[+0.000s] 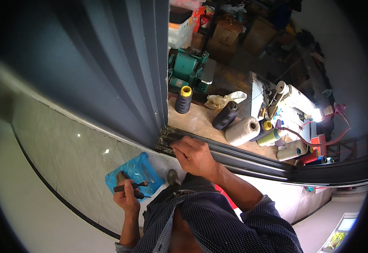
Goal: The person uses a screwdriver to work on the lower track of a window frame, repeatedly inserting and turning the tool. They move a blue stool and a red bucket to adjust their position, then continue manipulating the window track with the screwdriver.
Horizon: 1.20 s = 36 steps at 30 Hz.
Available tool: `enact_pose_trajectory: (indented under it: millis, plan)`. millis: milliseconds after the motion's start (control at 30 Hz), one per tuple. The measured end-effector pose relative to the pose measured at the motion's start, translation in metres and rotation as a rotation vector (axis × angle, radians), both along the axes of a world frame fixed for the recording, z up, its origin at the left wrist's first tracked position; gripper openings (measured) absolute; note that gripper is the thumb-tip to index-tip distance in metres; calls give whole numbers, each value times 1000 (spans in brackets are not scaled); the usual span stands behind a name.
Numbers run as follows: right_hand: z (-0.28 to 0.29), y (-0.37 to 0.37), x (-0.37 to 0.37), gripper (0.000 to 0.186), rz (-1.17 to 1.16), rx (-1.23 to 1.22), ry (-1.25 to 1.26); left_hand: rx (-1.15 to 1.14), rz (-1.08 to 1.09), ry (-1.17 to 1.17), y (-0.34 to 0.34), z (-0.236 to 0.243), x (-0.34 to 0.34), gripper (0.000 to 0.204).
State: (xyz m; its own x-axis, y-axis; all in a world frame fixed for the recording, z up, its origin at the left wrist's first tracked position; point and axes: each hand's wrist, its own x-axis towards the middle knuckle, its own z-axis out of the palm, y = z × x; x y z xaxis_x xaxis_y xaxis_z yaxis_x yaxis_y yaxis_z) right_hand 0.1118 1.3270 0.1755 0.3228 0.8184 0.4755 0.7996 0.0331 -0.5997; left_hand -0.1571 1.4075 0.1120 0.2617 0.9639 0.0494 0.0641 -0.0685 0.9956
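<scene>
My left hand [127, 198] holds dark hand tools [121, 188], one with a metal tip, above a blue plastic stool [142, 168] on the pale floor. My right hand [194, 158] is at the corner of the dark sliding window track [234, 151], beside the grey frame [154, 114], its fingers bent and pressed down. Whatever those fingertips hold, if anything, is hidden. My shoes show below, near the stool.
Beyond the track, a ledge holds several thread cones [242, 130], a green motor [186, 67] and a cream cloth [215, 100]. A white sewing machine [298, 103] with a lit lamp is at the right. Cardboard boxes [222, 36] stand behind.
</scene>
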Motion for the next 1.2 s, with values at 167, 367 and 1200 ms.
enact_pose_trajectory:
  millis: [167,367,1200]
  plan:
    - [-1,-1,-1,12,3,0,0,-34,41,10,-23,-6,-20,29]
    - [-7,-3,-1,14,8,47,190,-65,147,14,-56,1,-46,30]
    - [27,22,15,36,301,-422,-180,-121,14,58,-78,6,-27,29]
